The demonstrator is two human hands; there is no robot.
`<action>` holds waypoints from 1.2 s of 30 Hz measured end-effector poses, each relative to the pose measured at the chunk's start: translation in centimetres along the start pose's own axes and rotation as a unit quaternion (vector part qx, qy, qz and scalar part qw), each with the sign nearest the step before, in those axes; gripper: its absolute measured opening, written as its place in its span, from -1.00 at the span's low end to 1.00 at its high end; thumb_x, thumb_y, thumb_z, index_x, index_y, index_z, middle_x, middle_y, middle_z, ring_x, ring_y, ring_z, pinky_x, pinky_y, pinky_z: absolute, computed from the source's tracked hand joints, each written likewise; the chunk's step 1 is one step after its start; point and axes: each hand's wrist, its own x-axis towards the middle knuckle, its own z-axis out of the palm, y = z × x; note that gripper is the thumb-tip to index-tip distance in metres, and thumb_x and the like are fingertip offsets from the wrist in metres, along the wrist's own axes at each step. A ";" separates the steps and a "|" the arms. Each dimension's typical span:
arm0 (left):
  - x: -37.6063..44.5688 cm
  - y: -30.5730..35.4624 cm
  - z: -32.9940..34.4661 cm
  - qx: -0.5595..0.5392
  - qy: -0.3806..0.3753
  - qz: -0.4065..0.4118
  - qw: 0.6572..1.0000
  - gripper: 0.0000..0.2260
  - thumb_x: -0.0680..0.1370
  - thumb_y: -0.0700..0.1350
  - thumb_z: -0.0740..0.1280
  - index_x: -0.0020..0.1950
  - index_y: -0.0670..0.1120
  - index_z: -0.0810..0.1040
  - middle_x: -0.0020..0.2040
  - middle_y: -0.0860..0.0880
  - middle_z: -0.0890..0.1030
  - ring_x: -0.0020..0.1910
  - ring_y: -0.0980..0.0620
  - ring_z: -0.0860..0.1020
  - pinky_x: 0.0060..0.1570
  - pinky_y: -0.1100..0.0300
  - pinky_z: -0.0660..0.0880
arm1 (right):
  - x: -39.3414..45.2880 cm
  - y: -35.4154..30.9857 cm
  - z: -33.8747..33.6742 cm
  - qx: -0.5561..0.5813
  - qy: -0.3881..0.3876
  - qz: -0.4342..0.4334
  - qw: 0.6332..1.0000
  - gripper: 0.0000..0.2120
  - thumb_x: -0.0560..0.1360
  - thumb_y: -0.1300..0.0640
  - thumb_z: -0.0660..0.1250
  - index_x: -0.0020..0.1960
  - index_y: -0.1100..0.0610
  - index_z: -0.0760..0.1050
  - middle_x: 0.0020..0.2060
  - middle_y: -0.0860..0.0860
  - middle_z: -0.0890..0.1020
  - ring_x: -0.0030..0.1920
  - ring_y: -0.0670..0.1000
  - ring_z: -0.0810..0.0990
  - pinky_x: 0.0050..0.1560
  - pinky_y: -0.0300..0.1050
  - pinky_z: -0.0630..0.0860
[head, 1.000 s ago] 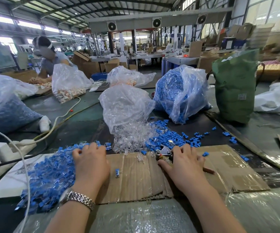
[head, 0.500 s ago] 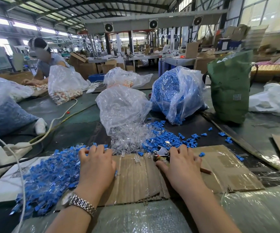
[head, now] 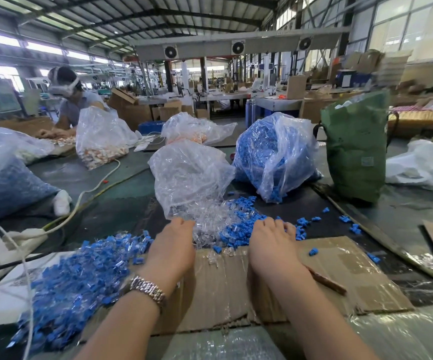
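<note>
My left hand [head: 173,246] reaches forward with its fingers bunched at the edge of a pile of clear plastic pieces [head: 210,222]; its fingertips are hidden among them. My right hand [head: 272,245] lies with fingers spread on a pile of small blue plastic pieces [head: 238,229]. A brown tool handle [head: 325,280] sticks out from under my right wrist onto the cardboard sheet [head: 340,258]. A large heap of blue pieces [head: 75,279] lies to the left of my left arm.
An open clear bag [head: 189,175], a bag of blue pieces [head: 272,152] and a green sack [head: 355,144] stand behind the piles. White cables and a power strip [head: 10,240] lie at the left. Another person [head: 72,100] works at the far left.
Both hands have moved forward off the cardboard into the piles. The tool's metal head, seen before at my right fingertips, is no longer visible.
</note>
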 end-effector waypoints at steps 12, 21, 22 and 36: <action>-1.3 1.3 1.5 -0.077 0.023 0.015 0.997 -0.73 0.63 -0.23 0.25 0.28 0.02 0.54 0.18 0.05 0.51 0.20 0.09 0.43 0.14 0.27 0.35 | -0.3 -2.3 0.5 0.027 0.025 -0.118 0.992 -0.67 0.52 0.38 0.15 0.09 0.01 0.50 -0.01 0.01 0.63 0.08 0.10 0.58 0.24 0.04 0.20; -3.2 0.3 0.8 -0.103 0.037 0.035 0.993 -0.92 0.60 0.05 0.37 0.08 0.15 0.60 -0.05 0.24 0.48 -0.12 0.29 0.42 -0.28 0.44 0.26 | -1.1 -2.6 0.9 0.105 0.033 -0.110 0.988 -0.89 0.60 0.14 0.26 -0.02 -0.03 0.54 -0.05 -0.04 0.65 0.05 0.08 0.57 0.10 0.03 0.22; -3.3 0.3 0.6 -0.110 0.039 0.031 0.993 -0.94 0.60 0.07 0.37 0.05 0.16 0.60 -0.08 0.24 0.49 -0.16 0.31 0.43 -0.31 0.44 0.27 | -1.1 -2.3 1.0 0.111 0.041 -0.112 0.987 -0.88 0.63 0.09 0.24 0.01 -0.03 0.55 -0.02 -0.04 0.64 0.08 0.07 0.56 0.13 0.03 0.23; -3.4 0.4 0.7 -0.491 0.031 -0.049 0.869 -0.88 0.50 -0.13 0.51 -0.04 0.09 0.68 -0.13 0.09 0.73 -0.15 0.12 0.70 -0.13 0.28 0.63 | -2.2 -2.2 1.8 0.290 0.111 -0.176 0.934 -0.94 0.52 -0.01 0.45 -0.03 -0.05 0.62 -0.12 -0.12 0.65 -0.09 -0.07 0.59 0.12 -0.07 0.48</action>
